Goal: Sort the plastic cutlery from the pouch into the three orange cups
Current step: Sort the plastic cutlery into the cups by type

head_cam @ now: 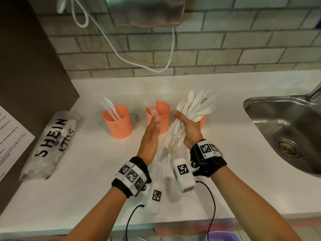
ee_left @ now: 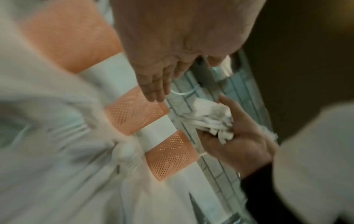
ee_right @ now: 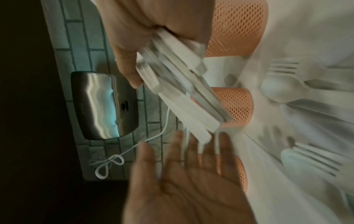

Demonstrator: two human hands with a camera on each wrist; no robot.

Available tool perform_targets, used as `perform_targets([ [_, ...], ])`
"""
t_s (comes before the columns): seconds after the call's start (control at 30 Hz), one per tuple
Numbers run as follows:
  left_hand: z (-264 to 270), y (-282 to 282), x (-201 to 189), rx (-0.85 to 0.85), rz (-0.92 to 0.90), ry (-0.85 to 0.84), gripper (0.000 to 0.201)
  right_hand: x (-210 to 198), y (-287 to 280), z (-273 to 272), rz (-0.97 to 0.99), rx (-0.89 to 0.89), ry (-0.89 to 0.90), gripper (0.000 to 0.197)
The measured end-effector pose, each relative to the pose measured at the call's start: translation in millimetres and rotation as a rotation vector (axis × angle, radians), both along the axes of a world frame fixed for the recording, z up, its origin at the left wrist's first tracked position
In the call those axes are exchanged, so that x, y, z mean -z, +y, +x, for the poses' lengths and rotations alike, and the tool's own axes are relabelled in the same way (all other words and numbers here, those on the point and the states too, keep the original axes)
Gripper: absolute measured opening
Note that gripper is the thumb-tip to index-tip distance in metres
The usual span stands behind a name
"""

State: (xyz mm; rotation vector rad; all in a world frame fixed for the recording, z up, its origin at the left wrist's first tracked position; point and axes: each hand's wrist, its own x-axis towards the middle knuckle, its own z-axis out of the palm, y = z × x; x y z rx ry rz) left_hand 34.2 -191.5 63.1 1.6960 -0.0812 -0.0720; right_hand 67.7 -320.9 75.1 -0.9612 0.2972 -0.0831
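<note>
Three orange mesh cups stand in a row on the white counter [head_cam: 86, 180]. The left cup [head_cam: 118, 121] holds knives and the middle cup [head_cam: 159, 117] holds forks. The right cup [head_cam: 203, 120] is mostly hidden behind my right hand [head_cam: 184, 122]. That hand grips a thick bundle of white plastic cutlery [head_cam: 196, 105], heads fanned upward. My left hand [head_cam: 154, 121], blurred, is at the middle cup's front with fingers straight, beside the fork handles. In the right wrist view its palm [ee_right: 191, 159] is flat and open below the bundle [ee_right: 182, 84]. More loose cutlery [head_cam: 165, 164] lies between my wrists.
The white "SHEIN KIDS" pouch [head_cam: 52, 143] lies at the counter's left, beside a printed sheet [head_cam: 10, 136]. A steel sink [head_cam: 284, 129] is sunk in at the right. A steel wall unit [head_cam: 145, 11] with a white cable [head_cam: 121, 54] hangs above. A purple bowl [head_cam: 224, 236] sits below the front edge.
</note>
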Motion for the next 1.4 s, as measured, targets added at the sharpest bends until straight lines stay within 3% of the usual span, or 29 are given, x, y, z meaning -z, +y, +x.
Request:
perform_targets([
  [0.07,0,6,7,-0.114,-0.25,0.218,0.047,-3,-1,0,-0.019,0.026,-0.015,0.033],
  [0.13,-4,6,13,-0.125,-0.513,0.412,0.053,-5,3,0,-0.058,0.023,-0.055,0.031],
  [0.27,-8,-5,7,-0.066,-0.735,0.563,0.061,-7,14,-10,-0.177,0.058,-0.096,0.032],
  [0.6,-14,-23,-13,0.28,-0.808,0.589,0.076,-6,13,-22,-0.32,-0.007,-0.138,0.05],
  [0.73,-10,-20,-6,0.261,-0.77,0.648,0.071,-11,10,-23,-0.272,0.006,-0.141,0.036],
  [0.87,-9,-16,0,0.201,-0.782,0.747,0.057,-17,7,-27,-0.35,0.035,-0.223,0.038],
  [1.13,-14,-14,-5,0.244,-0.774,0.894,0.073,-15,11,-51,-0.4,0.032,-0.294,0.037],
  [1.4,-17,-31,-10,0.21,-0.725,0.832,0.046,-6,10,-50,-0.408,0.007,-0.247,0.033],
])
